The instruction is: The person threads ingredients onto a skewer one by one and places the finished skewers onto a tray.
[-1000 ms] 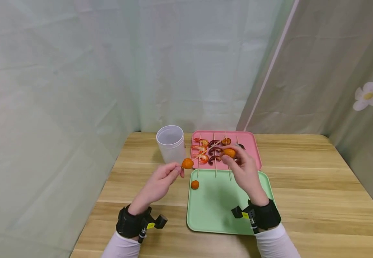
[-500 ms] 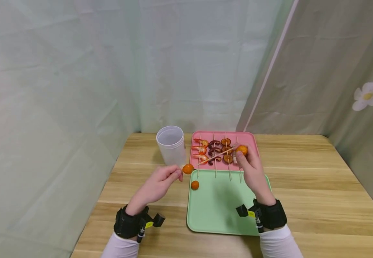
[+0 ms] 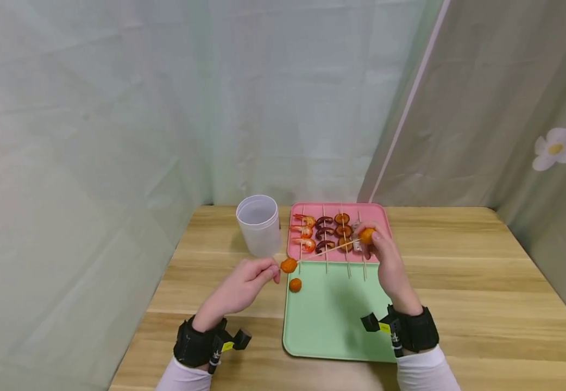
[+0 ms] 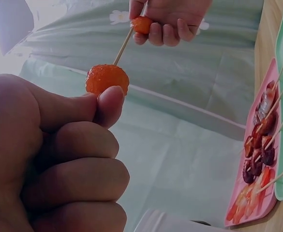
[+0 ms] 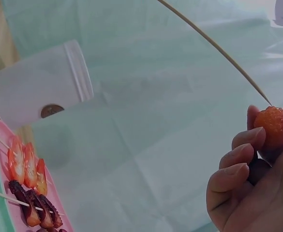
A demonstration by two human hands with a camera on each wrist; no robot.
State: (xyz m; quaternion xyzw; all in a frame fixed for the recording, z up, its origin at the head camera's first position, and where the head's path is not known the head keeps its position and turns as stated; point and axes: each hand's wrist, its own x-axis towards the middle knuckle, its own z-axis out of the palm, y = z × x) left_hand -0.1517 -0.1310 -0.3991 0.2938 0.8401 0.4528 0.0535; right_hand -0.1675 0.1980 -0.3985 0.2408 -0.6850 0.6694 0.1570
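My left hand point(image 3: 245, 282) pinches one end of a thin wooden skewer point(image 3: 329, 251) between thumb and forefinger. An orange ball point(image 4: 107, 79) is threaded on the skewer right beside those fingertips. With thumb and fingers, my right hand point(image 3: 388, 260) grips a second orange ball point(image 5: 273, 126). The skewer's pointed end meets this ball's surface in the right wrist view, and its shaft bows slightly. Both hands are raised above the trays, the skewer slanting up from left to right. A third orange ball point(image 3: 295, 285) lies at the upper left of the green tray point(image 3: 332, 326).
Behind the green tray sits a pink tray point(image 3: 383, 217) with several skewers of shrimp point(image 3: 303, 232), dark curled pieces point(image 3: 325, 233) and round brown slices point(image 3: 343, 231). A tall whitish cup point(image 3: 259, 233) stands to their left on the wooden table point(image 3: 483, 288). Curtains hang behind.
My right hand has moved right with its ball, out to the skewer's far tip. My left hand has come down slightly, holding the skewer with its threaded ball.
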